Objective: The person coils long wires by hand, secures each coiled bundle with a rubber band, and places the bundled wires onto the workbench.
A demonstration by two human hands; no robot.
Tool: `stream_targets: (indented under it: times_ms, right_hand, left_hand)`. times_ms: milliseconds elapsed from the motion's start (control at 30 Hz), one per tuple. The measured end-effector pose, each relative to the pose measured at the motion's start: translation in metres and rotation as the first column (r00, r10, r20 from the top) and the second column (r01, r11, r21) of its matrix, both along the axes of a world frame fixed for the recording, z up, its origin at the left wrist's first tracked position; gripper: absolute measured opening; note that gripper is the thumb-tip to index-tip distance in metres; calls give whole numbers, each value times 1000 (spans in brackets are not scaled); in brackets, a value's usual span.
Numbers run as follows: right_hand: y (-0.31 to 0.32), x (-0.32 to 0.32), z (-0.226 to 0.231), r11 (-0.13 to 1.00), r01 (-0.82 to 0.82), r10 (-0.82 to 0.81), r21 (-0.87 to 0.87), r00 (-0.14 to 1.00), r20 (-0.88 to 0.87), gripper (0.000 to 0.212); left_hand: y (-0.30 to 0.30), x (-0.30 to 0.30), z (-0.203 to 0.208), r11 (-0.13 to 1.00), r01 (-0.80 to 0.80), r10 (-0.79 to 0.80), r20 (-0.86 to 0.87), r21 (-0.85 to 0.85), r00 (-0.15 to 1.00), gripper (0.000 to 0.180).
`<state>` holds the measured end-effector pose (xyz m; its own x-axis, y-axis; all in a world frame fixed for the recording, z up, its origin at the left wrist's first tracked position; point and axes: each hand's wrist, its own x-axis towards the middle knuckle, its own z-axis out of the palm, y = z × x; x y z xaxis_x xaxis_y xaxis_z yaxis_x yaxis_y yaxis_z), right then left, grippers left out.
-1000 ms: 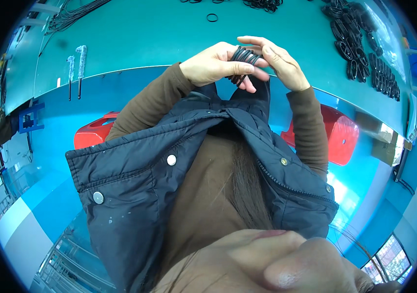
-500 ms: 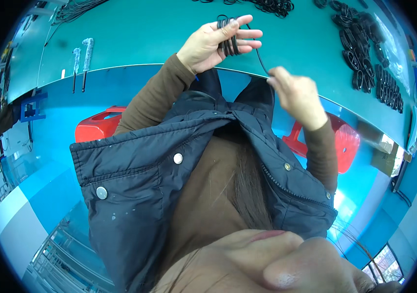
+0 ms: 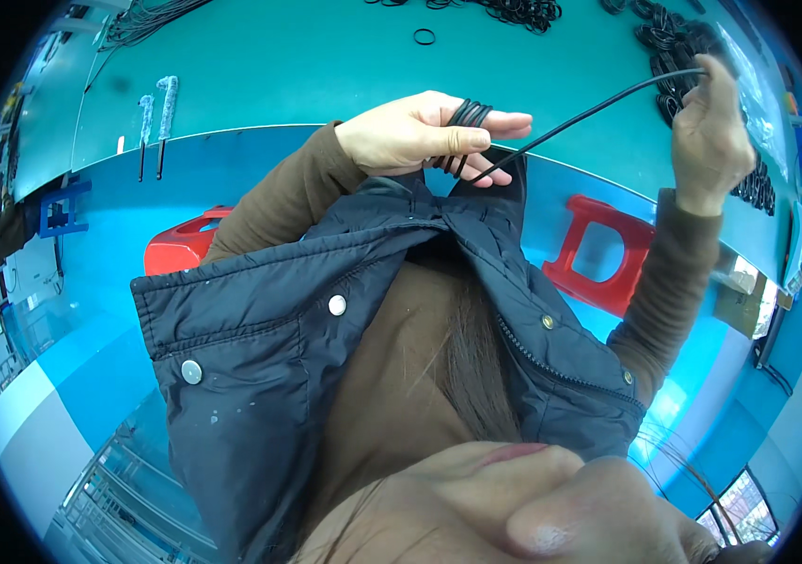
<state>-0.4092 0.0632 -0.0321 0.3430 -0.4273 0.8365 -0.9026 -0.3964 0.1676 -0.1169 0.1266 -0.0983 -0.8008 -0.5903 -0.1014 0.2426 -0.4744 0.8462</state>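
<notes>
Several loops of black cable (image 3: 471, 114) are wound around the fingers of my left hand (image 3: 420, 133), just in front of the table's near edge. The thumb lies against the loops, and the fingertips stick out beyond them. From this coil the cable rises to the right in a taut, slightly bowed line. Its far part is pinched in my right hand (image 3: 713, 141), raised over the right side of the table. Whether the cable's end lies inside that pinch is hidden.
On the green table (image 3: 298, 66) a small black ring (image 3: 424, 37) lies beyond my left hand. Coiled black cables (image 3: 669, 47) are piled at the right, with more cables (image 3: 523, 11) at the far edge. Red stools (image 3: 598, 254) stand below. Two wrapped rods (image 3: 167, 103) lie left.
My right hand has swung far to the right and up, drawing out a long cable stretch. My left hand has come nearer and turned. The small ring on the table is now uncovered.
</notes>
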Motion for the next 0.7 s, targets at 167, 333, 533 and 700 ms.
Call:
stream_targets:
  times_ms: [167,333,533,700]
  right_hand:
    - [0,12,31,983,-182,181,-11,980,-81,30]
    - [27,62,66,946,-318,313,-60,946,-87,21]
    - [-22,49,42,912,-282,248,-297,957,-149,21]
    - [-28,45,-9,972,-32,28,231,999,20,12]
  left_hand:
    - [-10,-8,-13,983,-57,101,247,-177,964,49]
    - [-21,-14,-29,963,-181,239,314,-201,919,47]
    - [-7,-10,-11,997,25,-18,105,-73,994,50]
    - [-1,-10,7,971,182,-169,91,-157,981,52]
